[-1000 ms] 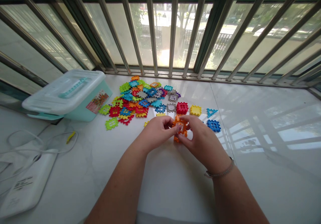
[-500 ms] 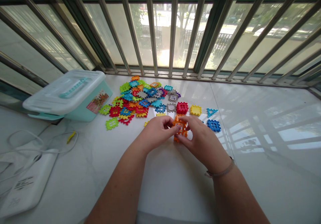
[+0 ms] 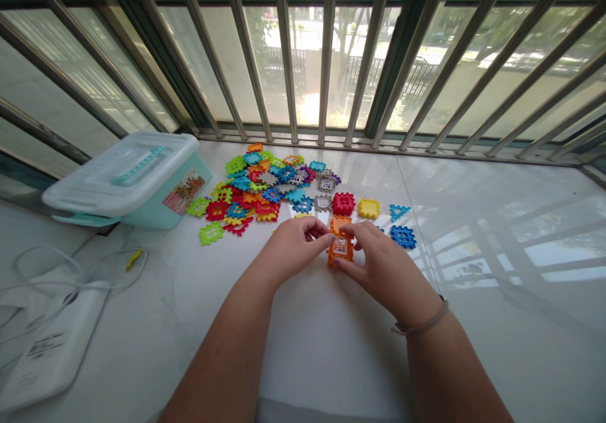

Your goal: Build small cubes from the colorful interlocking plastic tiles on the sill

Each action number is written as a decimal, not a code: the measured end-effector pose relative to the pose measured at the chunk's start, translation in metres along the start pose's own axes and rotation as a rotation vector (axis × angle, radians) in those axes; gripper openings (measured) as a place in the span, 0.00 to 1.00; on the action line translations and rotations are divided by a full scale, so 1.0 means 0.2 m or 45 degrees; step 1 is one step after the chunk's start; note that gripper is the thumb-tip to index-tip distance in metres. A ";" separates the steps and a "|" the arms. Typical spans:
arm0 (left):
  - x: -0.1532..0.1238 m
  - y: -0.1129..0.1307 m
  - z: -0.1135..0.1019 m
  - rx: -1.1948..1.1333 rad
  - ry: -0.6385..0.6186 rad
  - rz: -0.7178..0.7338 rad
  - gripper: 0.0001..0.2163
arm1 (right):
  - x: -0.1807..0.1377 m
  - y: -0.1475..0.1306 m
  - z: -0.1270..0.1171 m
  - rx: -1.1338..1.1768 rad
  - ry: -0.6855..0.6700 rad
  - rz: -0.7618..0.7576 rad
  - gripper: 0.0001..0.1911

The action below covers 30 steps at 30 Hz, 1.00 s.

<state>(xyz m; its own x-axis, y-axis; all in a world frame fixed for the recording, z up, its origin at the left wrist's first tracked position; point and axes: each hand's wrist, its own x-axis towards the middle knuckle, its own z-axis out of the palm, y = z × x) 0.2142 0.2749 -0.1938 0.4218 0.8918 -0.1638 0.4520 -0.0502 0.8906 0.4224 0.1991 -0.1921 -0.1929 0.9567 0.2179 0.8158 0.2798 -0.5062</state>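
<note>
Between my hands stand orange interlocking building blocks (image 3: pixel 341 247), with a window-like grid on the near face and another orange part behind. My right hand (image 3: pixel 379 252) grips them from the right, thumb low on the near face and fingers around the upper side. From the left, my left hand (image 3: pixel 300 246) closes thumb and fingers on their left edge; its fingertips are partly hidden. Just beyond are a red block (image 3: pixel 344 204) and a grey window piece (image 3: pixel 323 203). A yellow block (image 3: pixel 368 208) lies farther right.
A heap of mixed-colour pieces (image 3: pixel 258 186) spreads behind my left hand. Blue pieces (image 3: pixel 403 237) and a blue triangle (image 3: pixel 400 213) lie right. A lidded teal box (image 3: pixel 161 205) sits left, near a white power strip (image 3: pixel 59 341) with cables. Metal bars (image 3: pixel 326 63) line the window.
My left thumb has drawn back a little from the orange blocks' near face, so more of its window grid shows. My right hand has shifted slightly and still grips them.
</note>
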 end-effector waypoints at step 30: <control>-0.02 0.00 0.00 0.319 -0.145 0.011 0.11 | 0.00 0.01 0.01 -0.157 -0.217 0.079 0.18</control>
<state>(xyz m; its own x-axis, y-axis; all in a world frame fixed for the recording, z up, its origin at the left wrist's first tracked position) 0.2130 0.2713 -0.1926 0.5058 0.8351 -0.2162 0.6226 -0.1799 0.7616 0.4234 0.1995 -0.1940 -0.2210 0.9745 0.0399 0.8874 0.2179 -0.4062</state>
